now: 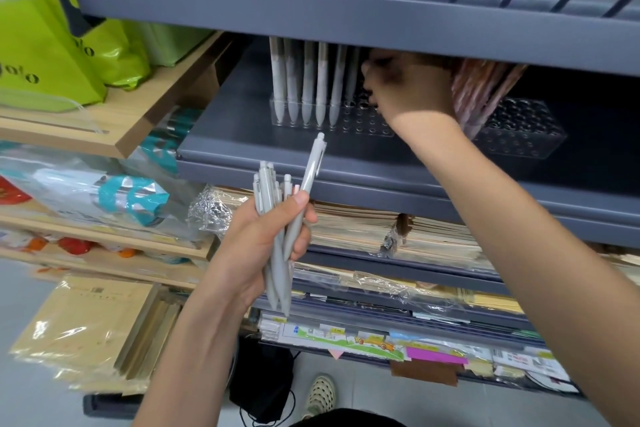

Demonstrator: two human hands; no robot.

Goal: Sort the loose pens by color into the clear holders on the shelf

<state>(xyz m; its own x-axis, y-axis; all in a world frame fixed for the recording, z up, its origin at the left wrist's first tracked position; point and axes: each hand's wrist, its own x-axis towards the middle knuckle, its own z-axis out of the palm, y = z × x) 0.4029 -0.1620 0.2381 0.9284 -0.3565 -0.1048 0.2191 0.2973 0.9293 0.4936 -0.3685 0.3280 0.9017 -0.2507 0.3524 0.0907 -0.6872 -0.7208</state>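
My left hand [256, 243] grips a bundle of several grey pens [277, 274] in front of the shelf, and one pen [313, 166] sticks up higher than the others. On the grey shelf [263, 152] stands a clear holder [360, 123] with a row of several grey pens [306, 80] upright in it. My right hand [412, 87] reaches under the upper shelf to this holder. Its curled fingers pinch another grey pen [352, 76] at the end of the row. To its right, a second clear holder [519, 135] holds pink pens [485, 90].
The upper shelf's front edge [346, 14] hangs low over the holders. Stacked wrapped notebooks [363, 229] fill the shelves below. Green bags [45, 55] sit on a wooden shelf [114, 121] at the left, with paper packs [90, 329] lower down.
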